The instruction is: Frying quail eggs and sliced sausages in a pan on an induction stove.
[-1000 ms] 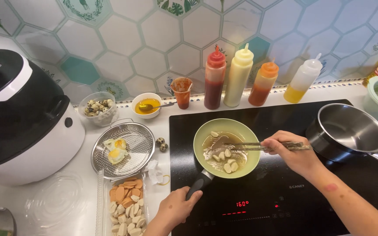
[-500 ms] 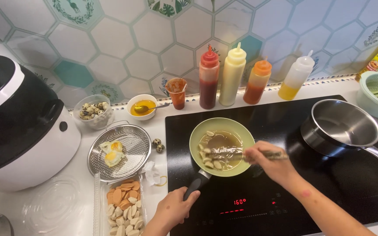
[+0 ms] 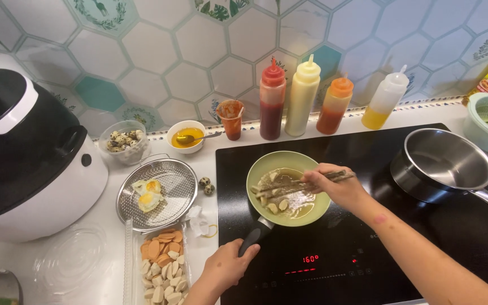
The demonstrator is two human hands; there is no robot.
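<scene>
- Since half a second ago the chopsticks (image 3: pixel 303 184) have swung from near level to a slight tilt, tips lower left in the pan (image 3: pixel 288 195).
- Their long axis runs left to right across the pan; the pan's dark handle (image 3: pixel 254 236) points down-left.
- Right hand (image 3: pixel 340 186) is closed, pinching the chopsticks.
- Left hand (image 3: pixel 227 265) curls round the handle's end.
- Pan is round, pale green, on the glossy black hob (image 3: pixel 368 248), holding pale slices in liquid.

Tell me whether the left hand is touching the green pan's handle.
Touching. The head view shows the left hand wrapped around the end of the green pan's dark handle.
</scene>
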